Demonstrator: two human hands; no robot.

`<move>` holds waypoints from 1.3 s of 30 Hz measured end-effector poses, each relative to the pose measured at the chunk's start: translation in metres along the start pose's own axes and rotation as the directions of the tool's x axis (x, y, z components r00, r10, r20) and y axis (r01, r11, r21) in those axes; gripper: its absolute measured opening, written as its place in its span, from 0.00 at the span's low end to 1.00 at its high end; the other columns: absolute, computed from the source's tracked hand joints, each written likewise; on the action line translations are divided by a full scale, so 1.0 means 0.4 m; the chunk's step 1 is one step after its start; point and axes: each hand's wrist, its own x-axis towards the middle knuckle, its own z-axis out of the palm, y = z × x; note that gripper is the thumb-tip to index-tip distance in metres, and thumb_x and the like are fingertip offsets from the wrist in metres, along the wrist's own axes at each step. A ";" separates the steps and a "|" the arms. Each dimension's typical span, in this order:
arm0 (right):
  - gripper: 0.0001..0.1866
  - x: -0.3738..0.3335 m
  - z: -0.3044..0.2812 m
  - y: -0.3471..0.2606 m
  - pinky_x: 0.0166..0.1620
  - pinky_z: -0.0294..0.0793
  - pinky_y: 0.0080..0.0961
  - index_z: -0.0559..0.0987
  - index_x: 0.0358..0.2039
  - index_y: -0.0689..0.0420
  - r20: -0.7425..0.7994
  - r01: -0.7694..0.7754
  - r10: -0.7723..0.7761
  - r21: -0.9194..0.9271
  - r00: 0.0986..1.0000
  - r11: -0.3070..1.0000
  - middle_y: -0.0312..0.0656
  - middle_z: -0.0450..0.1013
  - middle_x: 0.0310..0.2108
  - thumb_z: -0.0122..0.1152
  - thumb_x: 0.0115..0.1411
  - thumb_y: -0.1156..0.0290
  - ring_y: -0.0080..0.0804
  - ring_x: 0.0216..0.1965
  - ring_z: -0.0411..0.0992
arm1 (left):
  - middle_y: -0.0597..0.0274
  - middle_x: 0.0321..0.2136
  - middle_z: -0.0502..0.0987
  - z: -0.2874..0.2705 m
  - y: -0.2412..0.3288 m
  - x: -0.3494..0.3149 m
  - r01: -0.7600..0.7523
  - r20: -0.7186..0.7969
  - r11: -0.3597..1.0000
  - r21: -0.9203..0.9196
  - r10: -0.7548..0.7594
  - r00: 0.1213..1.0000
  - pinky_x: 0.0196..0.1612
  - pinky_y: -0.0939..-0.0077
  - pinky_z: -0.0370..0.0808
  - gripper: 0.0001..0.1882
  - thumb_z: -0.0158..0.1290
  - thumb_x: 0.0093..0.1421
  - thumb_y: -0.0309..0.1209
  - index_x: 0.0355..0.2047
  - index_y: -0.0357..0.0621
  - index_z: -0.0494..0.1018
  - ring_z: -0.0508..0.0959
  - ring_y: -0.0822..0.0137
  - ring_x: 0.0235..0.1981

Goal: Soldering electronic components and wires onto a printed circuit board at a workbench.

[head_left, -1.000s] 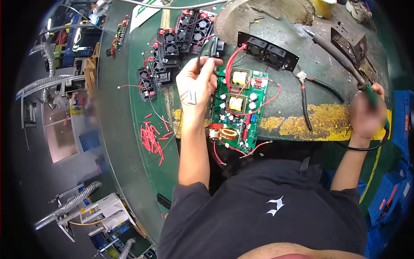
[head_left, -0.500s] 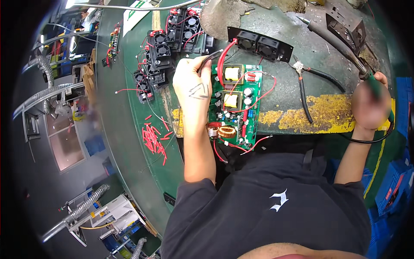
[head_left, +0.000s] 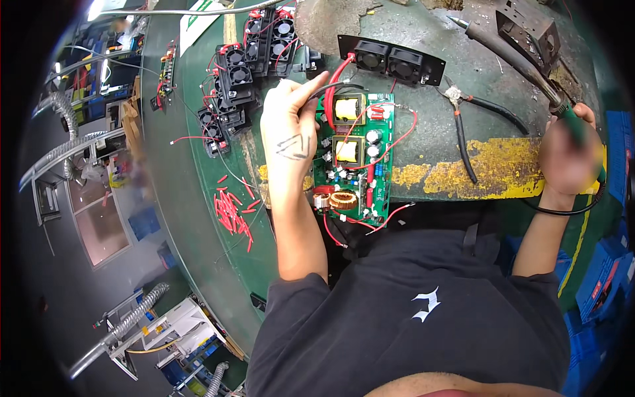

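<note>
My left hand (head_left: pixel 287 135) pinches a black wire (head_left: pixel 340 85) between thumb and fingers, at the upper left of a green circuit board (head_left: pixel 387 142). The wire's free end curves right, over the board's far edge. Two yellow-wrapped transformers and a copper coil (head_left: pixel 342 200) stand on the board, and thin red wires loop from it. Thick red wires (head_left: pixel 329 99) run up towards a black panel with two fans (head_left: pixel 390 63). At the right, my right hand (head_left: pixel 567 162), partly blurred, is closed round the green handle of a soldering iron (head_left: pixel 512 59), its tip pointing up and left.
Cutting pliers with black handles (head_left: pixel 460 119) lie spread between board and iron. A rusty metal bracket (head_left: pixel 529 33) stands behind the iron. More black fans (head_left: pixel 241 69) and a pile of red sleeves (head_left: pixel 230 210) lie on the left. The bench edge has worn yellow paint (head_left: pixel 483 172).
The black wire in my left hand has swung from pointing up and right to curving rightward over the board. My right hand and the soldering iron stay nearly still.
</note>
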 end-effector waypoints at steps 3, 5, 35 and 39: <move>0.24 -0.003 0.000 0.000 0.27 0.58 0.20 0.71 0.56 0.61 -0.006 -0.003 0.003 0.000 1.000 1.000 0.43 0.71 0.28 0.47 0.70 0.56 0.22 0.20 0.61 | 0.61 0.27 0.72 0.012 -0.012 0.000 -0.135 -0.077 0.990 -0.042 0.131 0.988 0.39 0.71 0.73 0.20 0.60 0.58 0.23 0.50 0.54 0.84 0.74 0.62 0.30; 0.24 -0.004 0.002 -0.002 0.27 0.58 0.20 0.71 0.56 0.61 -0.004 -0.007 0.007 0.001 1.000 1.000 0.43 0.71 0.28 0.47 0.70 0.56 0.22 0.20 0.61 | 0.61 0.27 0.73 0.011 -0.015 0.007 -0.099 -0.051 0.995 0.001 0.099 0.994 0.37 0.72 0.74 0.20 0.61 0.58 0.24 0.50 0.57 0.84 0.74 0.62 0.29; 0.25 0.000 0.004 -0.005 0.27 0.60 0.18 0.72 0.56 0.63 0.012 0.027 -0.028 0.019 1.000 0.999 0.44 0.72 0.29 0.45 0.71 0.56 0.22 0.21 0.61 | 0.57 0.45 0.83 0.021 0.011 0.051 -0.688 0.053 0.702 0.182 0.692 0.720 0.55 0.61 0.78 0.06 0.57 0.52 0.25 0.31 0.38 0.78 0.81 0.55 0.52; 0.25 0.002 0.007 0.002 0.27 0.60 0.18 0.72 0.56 0.64 0.019 0.040 -0.040 0.006 0.999 0.999 0.44 0.72 0.29 0.45 0.71 0.56 0.22 0.21 0.61 | 0.60 0.36 0.84 0.023 -0.026 0.051 -0.730 0.033 0.672 0.126 0.733 0.680 0.52 0.62 0.80 0.09 0.57 0.53 0.23 0.36 0.39 0.79 0.84 0.56 0.48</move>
